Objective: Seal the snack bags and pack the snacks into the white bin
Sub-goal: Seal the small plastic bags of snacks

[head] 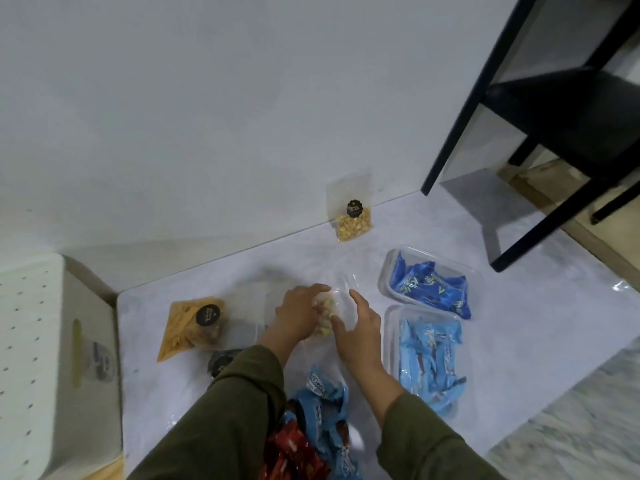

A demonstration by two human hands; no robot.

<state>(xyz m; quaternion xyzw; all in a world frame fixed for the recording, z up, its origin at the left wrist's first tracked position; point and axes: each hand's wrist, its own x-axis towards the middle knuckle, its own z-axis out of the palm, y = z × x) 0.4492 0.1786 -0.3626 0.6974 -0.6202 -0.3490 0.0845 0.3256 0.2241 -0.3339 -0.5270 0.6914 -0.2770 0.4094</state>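
A clear snack bag (337,306) with pale nuts lies in the middle of the marble mat. My left hand (299,313) lies over its left side with curled fingers on it. My right hand (356,327) touches its right edge, thumb against the plastic, fingers spread. A second clear bag of yellow nuts (351,211) with a black label leans on the wall. An orange bag of chips (188,322) with a black label lies to the left. The white bin (52,358) stands at the far left.
Two clear trays hold blue wrapped snacks: dark blue (429,282) and light blue (427,358) on the right. More blue and red wrapped snacks (311,427) lie near me. A black-framed stand (554,116) rises at the back right.
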